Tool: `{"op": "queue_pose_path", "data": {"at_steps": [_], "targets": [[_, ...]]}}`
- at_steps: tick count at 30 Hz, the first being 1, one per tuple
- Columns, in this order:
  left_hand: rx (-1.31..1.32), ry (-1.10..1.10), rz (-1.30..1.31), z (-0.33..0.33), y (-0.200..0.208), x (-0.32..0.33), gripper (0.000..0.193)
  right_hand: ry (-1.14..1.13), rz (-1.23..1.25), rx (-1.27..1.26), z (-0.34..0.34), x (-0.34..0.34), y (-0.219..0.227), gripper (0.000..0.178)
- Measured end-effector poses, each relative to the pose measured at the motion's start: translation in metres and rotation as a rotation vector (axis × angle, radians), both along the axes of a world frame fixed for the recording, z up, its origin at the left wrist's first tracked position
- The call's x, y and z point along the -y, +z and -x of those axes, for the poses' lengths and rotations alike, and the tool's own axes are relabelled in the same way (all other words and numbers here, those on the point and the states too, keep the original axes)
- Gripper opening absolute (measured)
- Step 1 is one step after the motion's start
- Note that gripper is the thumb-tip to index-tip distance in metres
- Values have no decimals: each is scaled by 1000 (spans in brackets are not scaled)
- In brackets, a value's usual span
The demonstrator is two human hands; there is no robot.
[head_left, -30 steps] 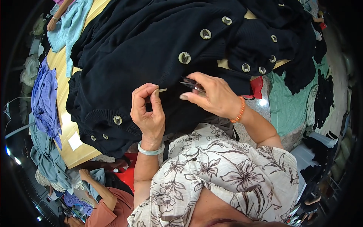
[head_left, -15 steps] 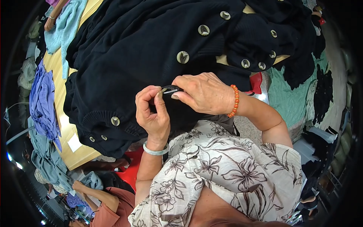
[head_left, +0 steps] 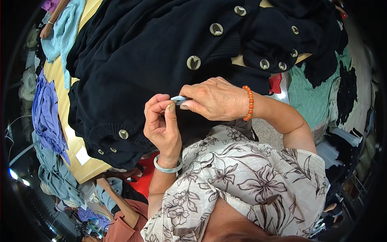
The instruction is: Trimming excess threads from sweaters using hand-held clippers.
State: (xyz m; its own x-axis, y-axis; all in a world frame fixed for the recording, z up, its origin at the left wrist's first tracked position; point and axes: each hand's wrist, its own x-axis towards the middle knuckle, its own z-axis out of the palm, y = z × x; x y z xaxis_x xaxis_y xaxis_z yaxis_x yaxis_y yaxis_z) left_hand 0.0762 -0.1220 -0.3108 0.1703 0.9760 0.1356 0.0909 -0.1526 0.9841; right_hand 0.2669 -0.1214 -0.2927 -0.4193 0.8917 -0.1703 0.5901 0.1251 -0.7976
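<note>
My right hand (head_left: 213, 99), with an orange bead bracelet at the wrist, grips small thread snips (head_left: 178, 99); their metal blades catch the light and reach to the left fingertips. Thumb and forefinger of my left hand (head_left: 163, 123) are pinched together at the blade tips. What they hold, if anything, is too small to make out. A pale bangle circles the left wrist. Beneath both hands spreads a black knitted cardigan (head_left: 133, 76) with large brown-and-cream buttons (head_left: 193, 62) on it.
The wooden table (head_left: 90, 167) shows along the left, with a white paper (head_left: 82, 155) near its corner. Purple (head_left: 48, 117) and light blue garments (head_left: 64, 32) lie at the left, green cloth (head_left: 310, 101) at the right. Co-workers' arms show at upper left and lower left.
The snips have turned a little, so their metal now shines brighter between my hands. Both hands stay almost in place. The co-worker at lower left has moved an arm to the right and up.
</note>
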Motion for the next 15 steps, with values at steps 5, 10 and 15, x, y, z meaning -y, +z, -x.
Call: {"op": "queue_pose_path", "data": {"at_steps": [5, 10, 15], "targets": [[111, 4, 101, 6, 1, -2, 8, 3, 29, -84, -5, 4, -1, 24], [146, 11, 145, 7, 0, 0, 9, -61, -47, -53, -4, 9, -3, 24], [112, 9, 108, 7, -2, 0, 9, -49, -108, -21, -1, 6, -4, 24]]}}
